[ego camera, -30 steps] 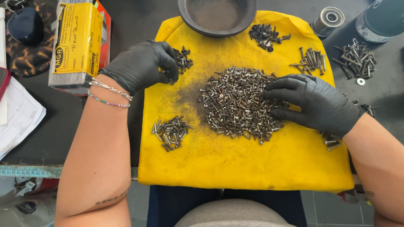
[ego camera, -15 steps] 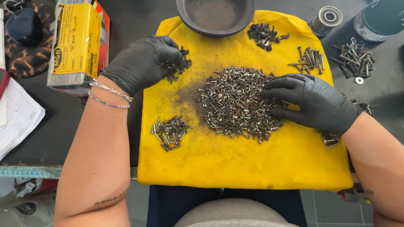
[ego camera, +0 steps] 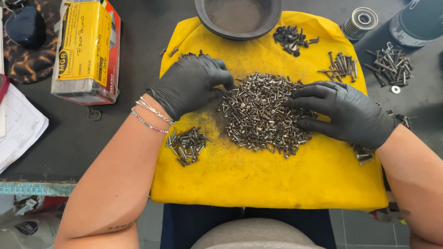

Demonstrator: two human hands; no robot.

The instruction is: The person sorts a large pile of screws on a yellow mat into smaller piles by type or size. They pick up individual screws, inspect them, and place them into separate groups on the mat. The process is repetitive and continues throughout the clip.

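— Left of both hands, what is lying on the dark bench?

— Item one: a yellow and red carton, lying flat, well apart from the gloved left hand. Papers are sitting nearer the bench edge.

— And that left hand?

— Item two: it is curling, fingertips pinching together at the left edge of the big heap of screws; whether a screw is caught between them cannot be told. A small sorted pile is lying just below its wrist.

— The cloth?

— Item three: a yellow cloth is carrying the heap, which is sitting between the two hands.

— The other hand?

— Item four: the right hand is resting with fingers spread and loose on the heap's right edge, gripping nothing visible. Above the hands a dark bowl is standing; beyond the right hand, long screws are lying in a row.
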